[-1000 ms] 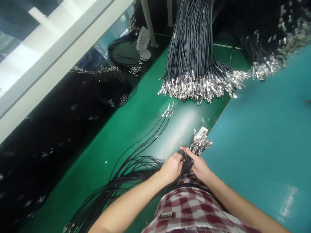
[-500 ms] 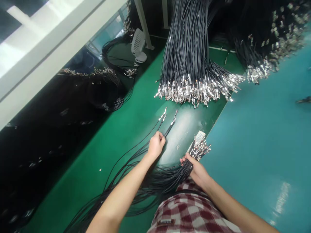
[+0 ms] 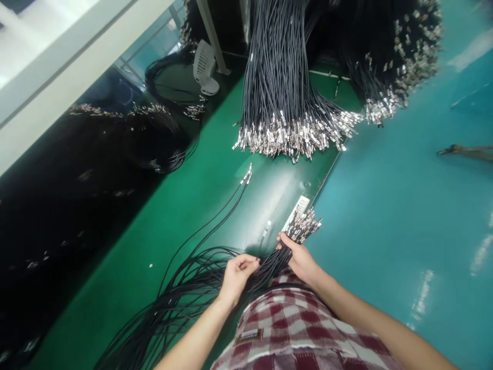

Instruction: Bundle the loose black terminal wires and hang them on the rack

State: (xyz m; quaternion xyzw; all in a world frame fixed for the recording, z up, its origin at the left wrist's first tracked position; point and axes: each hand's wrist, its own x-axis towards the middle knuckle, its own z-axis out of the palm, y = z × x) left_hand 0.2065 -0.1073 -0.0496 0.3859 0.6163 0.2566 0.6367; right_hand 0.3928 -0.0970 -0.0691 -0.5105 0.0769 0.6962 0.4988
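Note:
My right hand [image 3: 301,258] is wrapped round a bundle of black cables [image 3: 271,264], whose metal terminals [image 3: 306,224] fan out beyond the thumb. Beside those terminals lies a pale strip with dark marks [image 3: 298,209], partly hidden by the bundle. Just left of it, my left hand [image 3: 238,276] pinches a black cable, with a blurred light tip [image 3: 266,229] pointing away from me. A few loose cables [image 3: 227,213] lie on the green surface, their terminal ends [image 3: 246,176] apart from both hands. The bundle's length trails to the lower left.
A thick hank of black cables [image 3: 273,77] with silvery ends lies at the back of the green work surface [image 3: 215,174]. More cables [image 3: 379,105] hang at the right. A small white fan [image 3: 204,67] stands by a frame leg. A pale beam [image 3: 77,67] crosses the upper left.
My left hand has come down and towards me with a cable from among the loose ends, nearer the bundle. My right hand keeps its hold. The whole view has shifted a little.

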